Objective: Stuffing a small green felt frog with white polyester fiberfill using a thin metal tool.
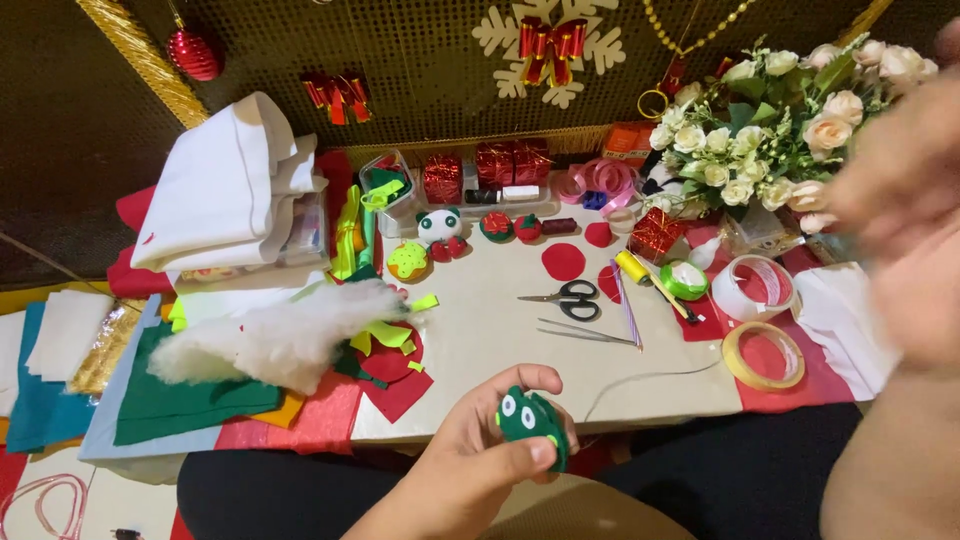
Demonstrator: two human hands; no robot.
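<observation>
Near the table's [520,330] front edge, left hand [480,450] closed on a green felt toy [532,420], thumb across it. Right hand [900,200] raised far right, blurred; grip impossible to tell. Better kept steady, eyes up.

right hand [900,200] at right edge total motion blur, cut off by frame, fingers unreadable. green felt toy [533,422] lower centre half hidden behind left hand [480,465] fingers. pink cord [40,500] bottom left cropped.

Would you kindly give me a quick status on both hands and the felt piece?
Left hand gripping green felt toy with white eyes. Right hand raised, blurred, grip unclear. Scissors and white stuffing on table, apart from hands.
</observation>
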